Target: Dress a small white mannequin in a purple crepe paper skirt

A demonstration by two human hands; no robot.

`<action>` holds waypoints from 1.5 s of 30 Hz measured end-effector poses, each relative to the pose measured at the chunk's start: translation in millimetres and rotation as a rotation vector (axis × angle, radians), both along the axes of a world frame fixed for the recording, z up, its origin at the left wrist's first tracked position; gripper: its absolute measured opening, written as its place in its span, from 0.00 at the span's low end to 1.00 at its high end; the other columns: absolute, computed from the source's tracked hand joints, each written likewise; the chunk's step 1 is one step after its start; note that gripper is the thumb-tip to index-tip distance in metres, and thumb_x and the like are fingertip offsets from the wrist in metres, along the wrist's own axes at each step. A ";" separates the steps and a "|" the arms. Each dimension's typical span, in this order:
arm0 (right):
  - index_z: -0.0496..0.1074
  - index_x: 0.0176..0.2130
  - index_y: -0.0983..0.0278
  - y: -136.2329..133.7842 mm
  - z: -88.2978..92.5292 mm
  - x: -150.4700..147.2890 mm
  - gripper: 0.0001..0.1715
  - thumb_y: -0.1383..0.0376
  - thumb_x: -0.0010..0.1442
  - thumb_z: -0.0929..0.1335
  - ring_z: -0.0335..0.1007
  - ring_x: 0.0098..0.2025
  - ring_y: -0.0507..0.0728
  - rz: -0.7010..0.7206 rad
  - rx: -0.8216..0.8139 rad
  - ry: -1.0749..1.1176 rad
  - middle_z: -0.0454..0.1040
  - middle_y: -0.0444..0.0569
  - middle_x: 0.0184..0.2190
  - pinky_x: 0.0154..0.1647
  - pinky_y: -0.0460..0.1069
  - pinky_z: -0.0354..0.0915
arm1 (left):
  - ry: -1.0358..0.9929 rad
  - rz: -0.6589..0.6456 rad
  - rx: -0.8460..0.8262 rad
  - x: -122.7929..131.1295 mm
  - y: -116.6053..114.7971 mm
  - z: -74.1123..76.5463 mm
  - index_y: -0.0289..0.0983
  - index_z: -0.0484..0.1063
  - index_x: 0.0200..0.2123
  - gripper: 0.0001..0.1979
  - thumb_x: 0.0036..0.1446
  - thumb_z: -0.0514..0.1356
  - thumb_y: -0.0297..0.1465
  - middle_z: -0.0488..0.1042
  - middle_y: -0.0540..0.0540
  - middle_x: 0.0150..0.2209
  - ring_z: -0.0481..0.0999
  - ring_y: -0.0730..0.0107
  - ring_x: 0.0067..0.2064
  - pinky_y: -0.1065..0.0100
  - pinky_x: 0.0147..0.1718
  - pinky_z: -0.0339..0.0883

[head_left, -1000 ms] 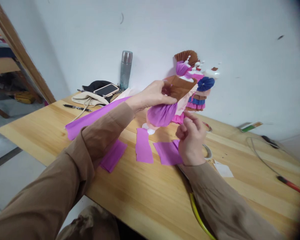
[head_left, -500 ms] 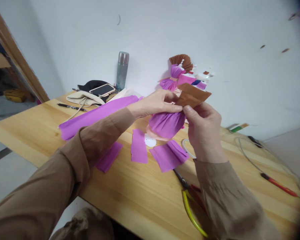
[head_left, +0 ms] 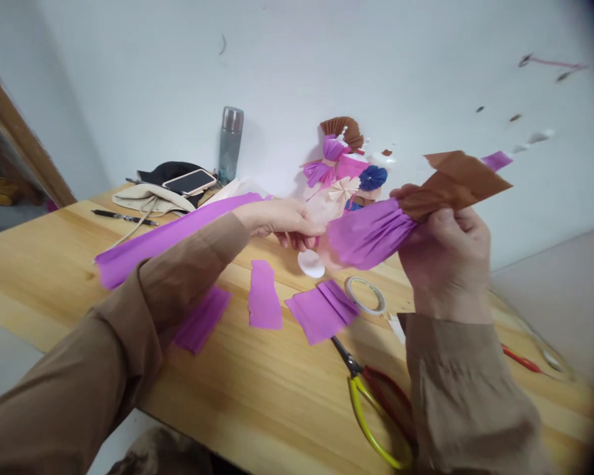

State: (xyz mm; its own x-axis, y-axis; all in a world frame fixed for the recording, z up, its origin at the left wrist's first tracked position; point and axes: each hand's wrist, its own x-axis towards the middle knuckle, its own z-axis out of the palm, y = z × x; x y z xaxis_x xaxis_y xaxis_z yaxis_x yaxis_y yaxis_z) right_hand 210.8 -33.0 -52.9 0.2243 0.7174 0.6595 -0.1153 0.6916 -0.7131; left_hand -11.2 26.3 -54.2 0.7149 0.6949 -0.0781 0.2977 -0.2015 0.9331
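Observation:
In my right hand (head_left: 445, 244) is a gathered crepe paper bundle (head_left: 371, 231). Thumb and fingers pinch its narrow neck, where brown paper (head_left: 458, 181) flares to the right and a pleated purple skirt spreads left over a pale pink layer. My left hand (head_left: 292, 224) is beside the skirt's pale hem, its fingers curled. Whether they grip the hem or something else is hidden. Under that hand lies a white paper disc (head_left: 311, 263). Cut purple crepe pieces (head_left: 264, 297) rest on the table, with a tape roll (head_left: 365, 295) to their right.
Scissors (head_left: 359, 376) with yellow and red handles lie near the table's front. A long purple crepe strip (head_left: 168, 241) stretches across the left. Behind it are a phone (head_left: 191, 182), a pen (head_left: 123, 218) and a flask (head_left: 231, 145). Crepe decorations (head_left: 349, 175) stand against the wall.
My right hand has carried the bundle to the right, turning its brown end outward. My left hand has let go of the neck and moved down and left to the skirt's hem.

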 end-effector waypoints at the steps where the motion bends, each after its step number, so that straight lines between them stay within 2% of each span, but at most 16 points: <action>1: 0.82 0.32 0.62 0.7 0.7 4.0 0.22 0.55 0.36 0.82 0.75 0.41 0.61 -0.013 0.009 -0.010 0.80 0.53 0.37 0.54 0.61 0.66 | -0.017 -0.029 -0.062 2.9 -3.1 0.4 0.33 0.77 0.24 0.13 0.56 0.65 0.35 0.76 0.45 0.23 0.68 0.79 0.22 0.77 0.19 0.58; 3: 0.82 0.31 0.60 1.7 1.5 9.5 0.22 0.54 0.35 0.82 0.74 0.41 0.62 -0.042 0.019 -0.018 0.79 0.52 0.37 0.54 0.61 0.66 | -0.095 -0.033 -0.186 8.8 -8.4 -0.4 0.32 0.76 0.24 0.12 0.55 0.66 0.34 0.72 0.48 0.21 0.63 0.82 0.19 0.78 0.16 0.50; 6: 0.82 0.32 0.61 2.2 2.0 12.5 0.21 0.55 0.35 0.81 0.74 0.42 0.62 -0.054 0.033 -0.001 0.78 0.53 0.37 0.55 0.61 0.65 | -0.251 0.033 -0.383 18.1 -13.6 -5.3 0.32 0.72 0.24 0.11 0.51 0.71 0.31 0.65 0.52 0.18 0.55 0.86 0.16 0.79 0.14 0.41; 9: 0.82 0.32 0.63 1.8 2.1 13.2 0.21 0.56 0.37 0.81 0.74 0.42 0.62 -0.043 0.056 -0.017 0.77 0.55 0.38 0.54 0.60 0.65 | -0.365 0.072 -0.561 26.5 -15.6 -10.5 0.32 0.68 0.23 0.14 0.52 0.70 0.28 0.64 0.53 0.19 0.52 0.88 0.16 0.81 0.14 0.41; 12: 0.82 0.32 0.64 1.2 2.4 14.0 0.20 0.57 0.39 0.81 0.74 0.42 0.61 -0.025 0.077 -0.036 0.78 0.56 0.38 0.52 0.59 0.66 | -0.436 0.096 -0.633 31.3 -16.7 -12.1 0.33 0.64 0.22 0.15 0.58 0.64 0.25 0.61 0.54 0.17 0.49 0.88 0.16 0.82 0.13 0.40; 14: 0.83 0.33 0.64 0.7 3.1 14.1 0.21 0.57 0.39 0.81 0.74 0.41 0.61 -0.024 0.087 -0.045 0.79 0.55 0.37 0.51 0.59 0.66 | -0.428 0.130 -0.610 32.3 -17.8 -10.7 0.34 0.61 0.20 0.17 0.59 0.62 0.24 0.58 0.55 0.16 0.49 0.88 0.16 0.81 0.13 0.40; 17: 0.83 0.34 0.63 -0.3 4.8 13.0 0.23 0.57 0.37 0.82 0.75 0.40 0.60 -0.045 0.104 -0.059 0.80 0.52 0.35 0.52 0.59 0.68 | -0.367 0.204 -0.487 31.6 -19.3 -7.0 0.34 0.61 0.19 0.16 0.57 0.60 0.22 0.58 0.55 0.16 0.50 0.87 0.15 0.80 0.13 0.40; 19: 0.83 0.34 0.62 -0.7 5.7 12.7 0.23 0.56 0.37 0.82 0.76 0.40 0.59 -0.062 0.114 -0.074 0.80 0.50 0.34 0.53 0.59 0.68 | -0.360 0.270 -0.419 30.9 -19.4 -5.5 0.33 0.62 0.20 0.15 0.58 0.59 0.24 0.60 0.54 0.17 0.50 0.87 0.15 0.79 0.13 0.39; 22: 0.83 0.34 0.59 -0.5 6.1 14.7 0.22 0.52 0.39 0.81 0.77 0.40 0.60 -0.103 0.143 -0.108 0.81 0.48 0.36 0.55 0.62 0.69 | -0.376 0.347 -0.406 30.6 -19.0 -6.6 0.34 0.63 0.20 0.17 0.61 0.57 0.30 0.60 0.53 0.17 0.50 0.86 0.15 0.78 0.13 0.40; 26: 0.83 0.34 0.52 0.5 5.2 19.3 0.17 0.50 0.44 0.80 0.78 0.45 0.65 -0.138 0.156 -0.179 0.81 0.46 0.38 0.58 0.65 0.69 | -0.338 0.230 -0.452 32.7 -21.7 -9.5 0.32 0.68 0.22 0.18 0.63 0.58 0.34 0.62 0.51 0.17 0.56 0.84 0.16 0.78 0.14 0.43; 29: 0.82 0.36 0.52 0.6 4.3 20.9 0.18 0.50 0.45 0.79 0.77 0.48 0.65 -0.115 0.150 -0.182 0.81 0.46 0.40 0.60 0.65 0.68 | -0.400 0.165 -0.527 35.0 -27.2 -8.4 0.31 0.70 0.25 0.18 0.65 0.58 0.36 0.63 0.51 0.18 0.53 0.85 0.15 0.79 0.13 0.42; 34: 0.83 0.37 0.52 -1.0 4.0 20.2 0.19 0.51 0.44 0.80 0.77 0.48 0.65 -0.093 0.128 -0.171 0.81 0.46 0.40 0.62 0.65 0.67 | -0.507 0.140 -0.622 35.4 -35.3 -2.5 0.33 0.62 0.21 0.18 0.64 0.58 0.26 0.61 0.54 0.17 0.49 0.88 0.15 0.80 0.14 0.41; 36: 0.83 0.36 0.53 -1.2 4.4 19.4 0.19 0.51 0.43 0.80 0.77 0.48 0.65 -0.093 0.122 -0.164 0.81 0.47 0.40 0.61 0.65 0.67 | -0.518 0.144 -0.607 35.2 -35.9 -1.8 0.34 0.60 0.20 0.19 0.64 0.58 0.24 0.61 0.54 0.17 0.50 0.88 0.15 0.80 0.14 0.41; 41: 0.82 0.34 0.62 -0.6 4.4 15.3 0.24 0.52 0.38 0.82 0.78 0.40 0.61 -0.106 0.134 -0.073 0.80 0.51 0.37 0.56 0.63 0.70 | -0.508 0.196 -0.482 35.7 -31.9 -4.9 0.35 0.59 0.19 0.20 0.63 0.58 0.23 0.60 0.55 0.15 0.51 0.88 0.14 0.79 0.14 0.40; 45: 0.82 0.35 0.61 -0.3 3.1 11.8 0.22 0.55 0.40 0.81 0.78 0.39 0.60 -0.070 0.123 -0.083 0.81 0.49 0.36 0.56 0.62 0.69 | -0.483 0.192 -0.467 34.5 -28.3 -9.3 0.34 0.61 0.20 0.18 0.63 0.58 0.23 0.61 0.55 0.16 0.52 0.87 0.14 0.78 0.14 0.40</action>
State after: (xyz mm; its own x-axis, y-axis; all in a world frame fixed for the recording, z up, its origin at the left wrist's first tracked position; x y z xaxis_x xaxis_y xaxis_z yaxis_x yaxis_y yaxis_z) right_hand 222.6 -33.3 -49.8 0.2117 0.6144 0.7600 -0.0082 0.7787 -0.6273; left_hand 23.3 -2.1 -63.5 0.6124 0.7837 -0.1041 -0.1818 0.2677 0.9462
